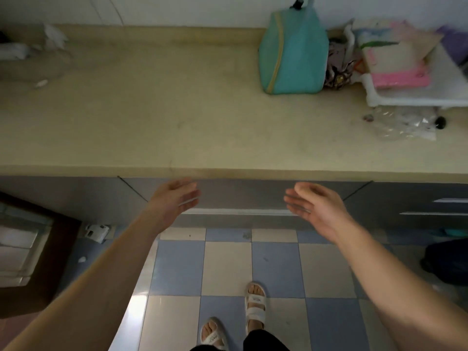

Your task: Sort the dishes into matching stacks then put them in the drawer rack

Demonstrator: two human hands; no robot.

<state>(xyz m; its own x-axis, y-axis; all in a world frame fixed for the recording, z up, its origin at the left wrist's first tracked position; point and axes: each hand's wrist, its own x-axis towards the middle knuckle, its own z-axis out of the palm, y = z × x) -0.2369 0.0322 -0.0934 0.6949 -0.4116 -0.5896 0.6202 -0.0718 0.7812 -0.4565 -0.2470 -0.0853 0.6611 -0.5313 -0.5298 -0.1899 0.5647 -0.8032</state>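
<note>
checkered floor [228,269] below beige counter [177,110]

A long beige tabletop [177,110] runs along a pale wall [177,8], with grey cabinet fronts [240,193] beneath. The floor [228,269] is blue and cream checkered tile, catching a bright glare at lower left. A dark wooden frame [50,262] stands at left.

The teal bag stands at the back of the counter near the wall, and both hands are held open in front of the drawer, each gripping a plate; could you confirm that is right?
Not quite: the head view shows both the left hand and right hand open and holding nothing; no plate is visible. The rest stands: the teal bag is at the back of the counter, and the hands are in front of the drawer.
</note>
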